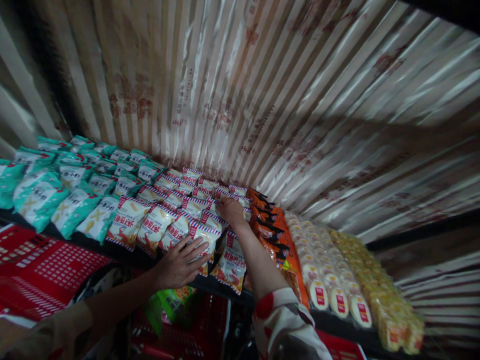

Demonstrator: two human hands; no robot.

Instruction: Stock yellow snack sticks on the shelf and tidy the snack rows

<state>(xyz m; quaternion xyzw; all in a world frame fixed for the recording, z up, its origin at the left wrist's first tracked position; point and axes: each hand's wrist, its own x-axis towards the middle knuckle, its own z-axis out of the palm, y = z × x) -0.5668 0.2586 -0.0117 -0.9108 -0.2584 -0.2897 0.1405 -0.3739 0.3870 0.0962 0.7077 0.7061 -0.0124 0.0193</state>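
Note:
My left hand lies with fingers spread against the front of a white snack bag with a red-and-blue striped edge. Farther back, my right hand reaches over the same rows, its fingers curled closed at the top of another white snack bag. My right forearm passes over part of the bags behind a separate front bag, which stands just right of my left hand. Several matching white bags with red lettering fill the rows around both hands.
Teal snack bags stand in rows to the left. Orange packs, round white packaged items and yellowish packs line the right. Below are a red basket and a green packet. A pleated, printed sheet hangs behind.

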